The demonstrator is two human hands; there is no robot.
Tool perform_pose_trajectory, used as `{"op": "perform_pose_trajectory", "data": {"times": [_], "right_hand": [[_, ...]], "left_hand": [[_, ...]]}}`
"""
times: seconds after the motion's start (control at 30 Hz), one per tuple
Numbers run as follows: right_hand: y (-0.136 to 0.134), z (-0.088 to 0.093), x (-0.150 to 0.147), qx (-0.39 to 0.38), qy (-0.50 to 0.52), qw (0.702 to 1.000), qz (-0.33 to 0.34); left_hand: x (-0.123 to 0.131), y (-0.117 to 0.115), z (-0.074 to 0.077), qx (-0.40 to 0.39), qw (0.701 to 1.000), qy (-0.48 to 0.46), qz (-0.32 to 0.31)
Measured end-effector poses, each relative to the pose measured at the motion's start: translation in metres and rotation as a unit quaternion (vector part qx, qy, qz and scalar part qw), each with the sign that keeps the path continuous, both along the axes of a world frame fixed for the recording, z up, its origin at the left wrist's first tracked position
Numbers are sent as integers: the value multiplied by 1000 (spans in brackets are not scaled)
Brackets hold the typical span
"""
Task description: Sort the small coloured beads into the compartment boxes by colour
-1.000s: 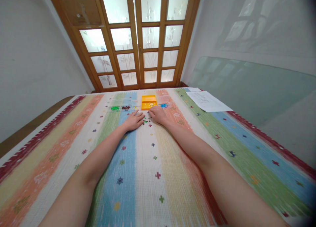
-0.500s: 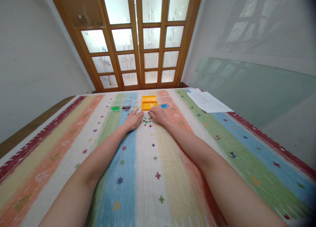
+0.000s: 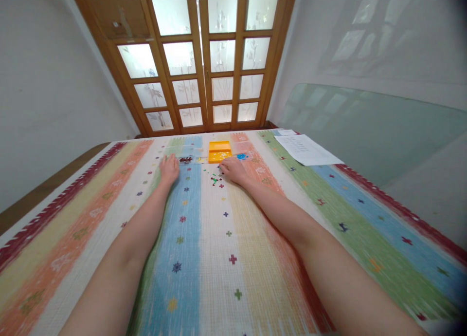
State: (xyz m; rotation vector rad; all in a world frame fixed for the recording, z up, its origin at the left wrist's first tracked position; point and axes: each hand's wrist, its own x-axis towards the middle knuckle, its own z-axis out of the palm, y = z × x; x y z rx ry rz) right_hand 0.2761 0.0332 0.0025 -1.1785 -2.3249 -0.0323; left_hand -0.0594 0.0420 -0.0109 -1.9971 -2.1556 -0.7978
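My left hand [image 3: 170,169] is at the clear box on the left, covering the spot of the small green pieces. Its fingers reach forward, slightly apart, and nothing shows in them. My right hand [image 3: 233,169] rests on the cloth just in front of the open orange case [image 3: 219,145]. Its fingers are curled together, pointing left; anything in them is too small to make out. Between the hands lie several tiny green and dark pieces [image 3: 215,180], loose on the cloth. White bits lie in the case's near half.
Dark red pieces [image 3: 186,159] and a few yellow pieces [image 3: 200,159] lie in clear boxes left of the case, blue pieces [image 3: 242,156] to its right. Printed paper [image 3: 308,150] lies at the far right. A striped tablecloth [image 3: 215,277] covers the table.
My left hand has moved left, from beside the loose pieces to the green pieces, which it now covers. My right hand has stayed in nearly the same place.
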Motion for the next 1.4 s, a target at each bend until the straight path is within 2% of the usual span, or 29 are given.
{"op": "perform_pose_trajectory", "data": {"times": [0.13, 0.23, 0.33, 0.43, 0.5, 0.63, 1.17, 1.4], "right_hand": [[0, -1, 0, -1, 3, 1000, -1], [1, -2, 0, -3, 5, 1000, -1], [2, -3, 0, -6, 9, 1000, 1], [3, -4, 0, -10, 20, 1000, 4], [3, -5, 0, -13, 25, 1000, 5], [3, -5, 0, -11, 30, 999, 6], [1, -3, 0, -15, 29, 999, 6], [3, -5, 0, -13, 27, 1000, 8]], "left_hand": [[0, -2, -4, -44, 998, 30, 21], [9, -4, -4, -26, 999, 47, -7], [23, -7, -1, 14, 991, 60, -117], [40, -13, 4, 20, 966, 68, -247], [49, -19, 8, 10, 953, 66, -294], [59, -27, 14, -26, 939, 65, -338], [60, -28, 13, -55, 921, 83, -375], [58, -23, 6, -45, 934, 65, -348]]}}
